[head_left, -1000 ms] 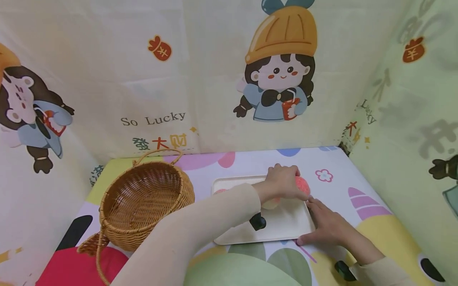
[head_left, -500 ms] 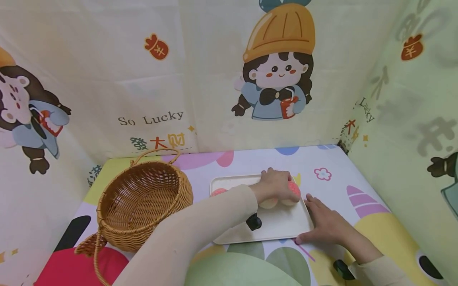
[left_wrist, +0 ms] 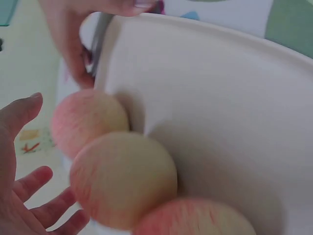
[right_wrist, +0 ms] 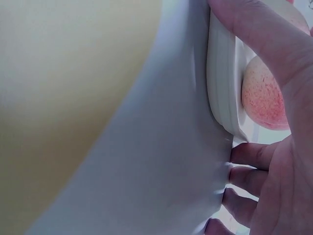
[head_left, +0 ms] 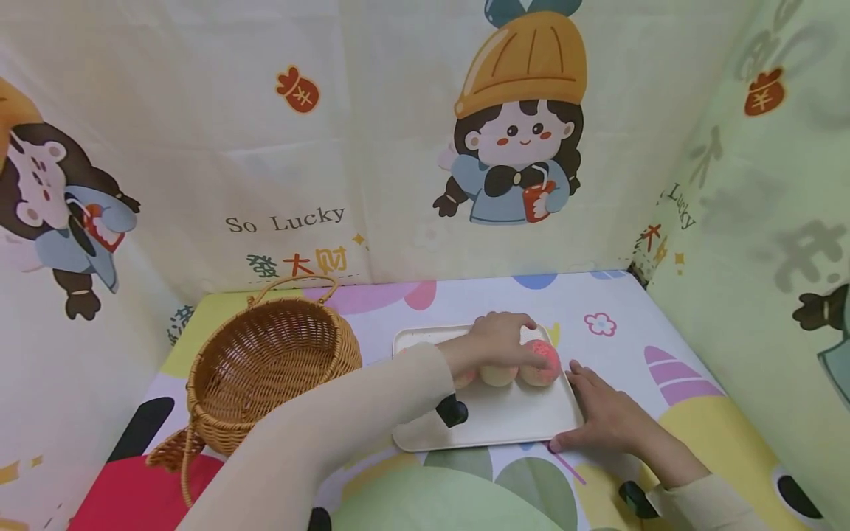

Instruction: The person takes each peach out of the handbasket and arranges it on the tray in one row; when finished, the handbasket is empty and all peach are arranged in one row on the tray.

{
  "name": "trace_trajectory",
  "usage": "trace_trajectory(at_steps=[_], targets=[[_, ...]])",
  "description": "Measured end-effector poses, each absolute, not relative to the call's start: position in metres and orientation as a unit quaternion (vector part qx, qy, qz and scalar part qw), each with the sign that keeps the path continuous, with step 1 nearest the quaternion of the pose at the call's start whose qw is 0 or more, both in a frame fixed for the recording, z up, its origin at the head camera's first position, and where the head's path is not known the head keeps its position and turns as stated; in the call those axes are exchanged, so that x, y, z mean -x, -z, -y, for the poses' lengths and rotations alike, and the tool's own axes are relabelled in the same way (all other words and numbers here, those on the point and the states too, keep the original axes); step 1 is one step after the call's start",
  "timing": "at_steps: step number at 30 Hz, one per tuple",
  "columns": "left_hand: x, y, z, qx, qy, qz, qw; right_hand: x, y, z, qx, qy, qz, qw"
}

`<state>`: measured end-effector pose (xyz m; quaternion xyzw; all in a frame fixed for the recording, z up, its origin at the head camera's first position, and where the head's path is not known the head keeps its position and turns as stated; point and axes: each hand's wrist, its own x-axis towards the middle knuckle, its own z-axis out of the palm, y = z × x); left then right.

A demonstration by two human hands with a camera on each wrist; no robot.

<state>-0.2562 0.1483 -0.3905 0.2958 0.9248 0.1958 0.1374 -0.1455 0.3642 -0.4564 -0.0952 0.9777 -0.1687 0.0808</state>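
Note:
Several pink-and-cream peaches lie in a row on a white rectangular tray (head_left: 511,420). The rightmost peach (head_left: 541,372) is by the tray's right end, a middle peach (left_wrist: 124,181) sits against it, and another peach (left_wrist: 195,220) follows. My left hand (head_left: 501,341) is over the far side of the row, partly hiding it in the head view. Its fingers are spread, with a gap between thumb and the end peach in the left wrist view. My right hand (head_left: 611,413) rests at the tray's right edge, thumb near the front corner, fingers loosely extended along the side.
A brown wicker basket (head_left: 275,431) with a raised handle stands left of the tray. A colourful printed cloth (head_left: 624,354) covers the table. Printed fabric walls (head_left: 398,147) rise behind and at both sides.
The rightmost peach has come down onto the tray and left from its right edge. My left hand has released it and drawn back leftward. My right hand stays at the tray's edge.

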Motion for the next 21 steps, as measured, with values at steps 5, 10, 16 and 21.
trace_trajectory(at_steps=[5, 10, 16, 21], targets=[[0.265, 0.368, -0.087, -0.271, -0.260, -0.918, 0.127, 0.149, 0.458, -0.364, 0.104, 0.165, -0.977, 0.082], [0.273, 0.341, -0.022, -0.236, -0.326, -0.911, 0.085, 0.152, 0.459, -0.371, 0.106, 0.162, -0.978, 0.075], [0.276, 0.310, 0.042, -0.185, -0.375, -0.907, 0.041, 0.154, 0.464, -0.380, 0.106, 0.162, -0.979, 0.065], [0.270, 0.289, 0.095, -0.146, -0.346, -0.927, -0.009, 0.154, 0.467, -0.390, 0.127, 0.164, -0.975, 0.073]])
